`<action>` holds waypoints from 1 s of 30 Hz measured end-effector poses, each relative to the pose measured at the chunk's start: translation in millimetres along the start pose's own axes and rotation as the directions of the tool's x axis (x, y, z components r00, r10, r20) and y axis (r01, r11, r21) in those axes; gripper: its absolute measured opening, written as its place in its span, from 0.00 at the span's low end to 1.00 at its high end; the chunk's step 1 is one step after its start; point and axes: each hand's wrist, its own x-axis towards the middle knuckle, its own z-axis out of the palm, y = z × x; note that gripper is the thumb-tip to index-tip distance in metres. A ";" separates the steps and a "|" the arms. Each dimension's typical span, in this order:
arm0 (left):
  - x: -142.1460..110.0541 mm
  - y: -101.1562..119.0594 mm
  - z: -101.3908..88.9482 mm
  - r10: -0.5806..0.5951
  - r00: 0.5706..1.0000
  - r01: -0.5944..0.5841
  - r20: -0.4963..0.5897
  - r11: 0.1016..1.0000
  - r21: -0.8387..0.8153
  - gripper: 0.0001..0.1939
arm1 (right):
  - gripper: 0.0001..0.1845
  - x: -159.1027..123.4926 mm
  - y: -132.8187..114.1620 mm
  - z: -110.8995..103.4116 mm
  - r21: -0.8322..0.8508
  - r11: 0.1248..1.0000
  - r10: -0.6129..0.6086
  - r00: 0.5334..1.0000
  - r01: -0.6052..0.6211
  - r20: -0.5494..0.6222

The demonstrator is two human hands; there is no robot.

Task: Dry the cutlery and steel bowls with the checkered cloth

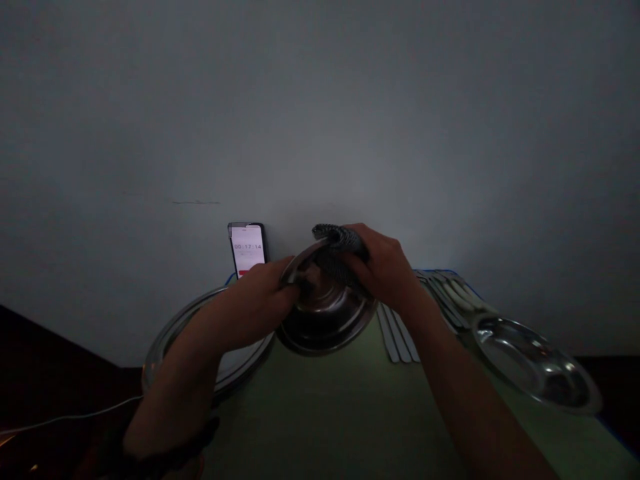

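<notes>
Tilted up in front of me is a shiny metal bowl (330,327), held between both hands above the green table. My left hand (263,293) grips its left rim, fingers curled over the edge and partly hidden. At the upper right rim, my right hand (377,260) is closed around a dark patterned cloth (343,263), which is folded over the bowl's edge and pressed against it. Behind my left forearm lies a large round metal plate (185,313), partly covered by the arm.
A phone (249,248) showing a timer leans on the grey wall (320,120). Several knives and other cutlery (397,337) lie to the right, some with pale handles (463,293). An oval metal dish (535,363) sits at the table's (320,413) right edge. A white cable (75,417) runs at left.
</notes>
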 end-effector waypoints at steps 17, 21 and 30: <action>16.1 -8.6 6.9 -0.107 0.940 0.090 -0.323 0.994 -0.068 0.22 | 0.07 1.0 14.5 20.4 0.216 0.875 0.472 0.865 -0.434 -0.172; 10.4 -7.3 2.3 -0.110 0.974 0.137 -0.200 0.982 0.127 0.21 | 0.04 2.5 9.6 3.1 0.081 0.954 0.289 0.957 -0.287 -0.010; 13.8 -14.1 14.5 -0.089 0.994 0.103 -0.062 0.956 0.275 0.15 | 0.10 -0.1 -1.3 10.7 0.030 0.991 0.126 0.992 -0.127 0.011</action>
